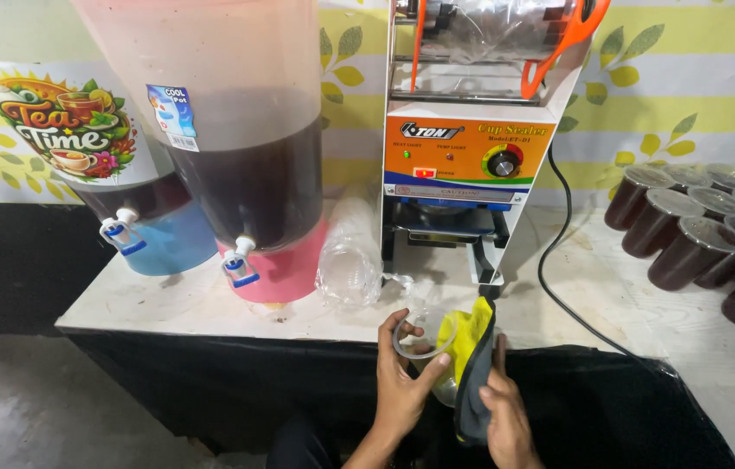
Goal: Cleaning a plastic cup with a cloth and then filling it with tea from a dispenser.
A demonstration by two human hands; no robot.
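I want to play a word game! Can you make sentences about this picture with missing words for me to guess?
1. The left hand holds a clear plastic ____.
2. The right hand holds a cloth that is grey and ____.
3. The dispenser with the pink base holds a ____ drink.
4. The sealed cups stand to the ____ of the sealing machine.

Missing words: cup, yellow, dark, right

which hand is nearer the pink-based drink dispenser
Left. The left hand, holding a clear plastic cup, sits just right of and below the pink-based dispenser. The right hand, on a yellow and grey cloth, is farther right.
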